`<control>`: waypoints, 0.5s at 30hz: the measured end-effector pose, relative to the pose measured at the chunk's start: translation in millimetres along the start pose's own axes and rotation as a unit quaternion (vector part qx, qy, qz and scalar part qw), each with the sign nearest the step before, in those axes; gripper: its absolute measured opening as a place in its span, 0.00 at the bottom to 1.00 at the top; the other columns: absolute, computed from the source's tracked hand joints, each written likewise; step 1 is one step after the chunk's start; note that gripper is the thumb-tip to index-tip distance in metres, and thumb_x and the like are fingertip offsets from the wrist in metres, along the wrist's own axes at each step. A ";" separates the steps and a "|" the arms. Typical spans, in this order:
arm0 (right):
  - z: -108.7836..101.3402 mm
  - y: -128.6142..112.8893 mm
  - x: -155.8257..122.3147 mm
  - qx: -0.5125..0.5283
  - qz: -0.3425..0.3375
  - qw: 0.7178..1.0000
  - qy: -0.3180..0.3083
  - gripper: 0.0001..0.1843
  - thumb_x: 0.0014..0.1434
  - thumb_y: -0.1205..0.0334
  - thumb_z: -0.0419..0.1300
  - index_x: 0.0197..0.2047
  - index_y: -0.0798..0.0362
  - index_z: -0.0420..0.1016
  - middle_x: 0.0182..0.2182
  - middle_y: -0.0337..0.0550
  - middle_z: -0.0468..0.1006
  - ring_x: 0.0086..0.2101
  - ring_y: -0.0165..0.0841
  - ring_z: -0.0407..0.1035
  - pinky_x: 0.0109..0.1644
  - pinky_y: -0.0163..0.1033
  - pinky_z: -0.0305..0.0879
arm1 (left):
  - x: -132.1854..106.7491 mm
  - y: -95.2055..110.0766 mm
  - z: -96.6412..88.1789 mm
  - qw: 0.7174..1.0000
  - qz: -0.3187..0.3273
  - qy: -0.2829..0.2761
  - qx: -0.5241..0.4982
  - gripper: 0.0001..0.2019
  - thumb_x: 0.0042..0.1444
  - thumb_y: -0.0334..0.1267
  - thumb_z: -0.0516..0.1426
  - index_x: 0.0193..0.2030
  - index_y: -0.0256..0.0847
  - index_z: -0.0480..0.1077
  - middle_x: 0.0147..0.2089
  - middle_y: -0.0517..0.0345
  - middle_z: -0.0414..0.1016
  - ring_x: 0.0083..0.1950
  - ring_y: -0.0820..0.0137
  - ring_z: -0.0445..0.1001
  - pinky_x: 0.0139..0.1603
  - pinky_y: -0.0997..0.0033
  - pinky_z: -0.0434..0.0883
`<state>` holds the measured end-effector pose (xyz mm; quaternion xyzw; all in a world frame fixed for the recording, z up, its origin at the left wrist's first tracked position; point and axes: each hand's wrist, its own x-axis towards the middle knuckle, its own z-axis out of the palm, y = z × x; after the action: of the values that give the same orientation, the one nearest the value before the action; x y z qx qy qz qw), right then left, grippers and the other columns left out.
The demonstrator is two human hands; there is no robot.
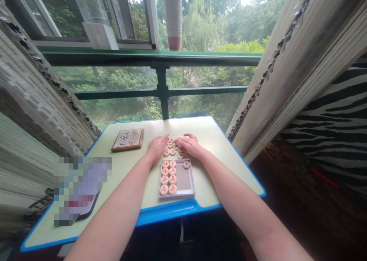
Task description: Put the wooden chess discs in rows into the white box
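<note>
Across a pale green, blue-edged desk (206,132), a loose cluster of round wooden xiangqi discs (173,148) is being cupped between the left hand (157,148) and the right hand (192,146), both spread flat, palms down, nothing pinched. More discs are being held in a shallow white rectangular box (177,195) just nearer; a brown-edged calligraphy box lid (127,139) is lying leftward. Low, flat fingers seem best here, since discs are less easily scattered.
</note>
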<state>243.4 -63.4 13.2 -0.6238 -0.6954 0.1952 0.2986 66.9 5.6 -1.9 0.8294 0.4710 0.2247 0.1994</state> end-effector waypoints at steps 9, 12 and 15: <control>3.7 7.4 4.1 0.002 0.011 1.000 -0.013 0.24 0.63 0.48 0.40 0.52 0.43 0.72 0.52 0.37 0.71 0.57 0.40 0.51 0.63 0.54 0.42 | 2.0 -0.5 2.6 1.000 -0.002 0.008 -0.014 0.23 0.62 0.47 0.39 0.48 0.44 0.72 0.50 0.58 0.74 0.54 0.66 0.67 0.59 0.65 0.58; 5.7 8.2 4.8 -0.006 0.009 1.000 -0.007 0.24 0.63 0.46 0.42 0.53 0.43 0.70 0.52 0.38 0.71 0.57 0.40 0.51 0.63 0.55 0.43 | 1.1 0.7 0.7 0.999 0.006 0.006 -0.038 0.22 0.62 0.47 0.40 0.47 0.45 0.73 0.50 0.59 0.75 0.54 0.67 0.68 0.58 0.66 0.60; 5.1 6.3 3.9 0.001 0.006 1.000 -0.011 0.23 0.63 0.47 0.42 0.54 0.42 0.69 0.53 0.37 0.70 0.57 0.41 0.51 0.63 0.55 0.43 | 0.5 0.7 -0.8 0.998 0.004 0.014 -0.062 0.21 0.61 0.46 0.42 0.48 0.42 0.72 0.50 0.57 0.74 0.54 0.67 0.69 0.57 0.67 0.62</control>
<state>244.6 -58.2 6.1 -0.6252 -0.6950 0.2046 0.2902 67.2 5.8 -0.8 0.8139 0.4559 0.2661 0.2428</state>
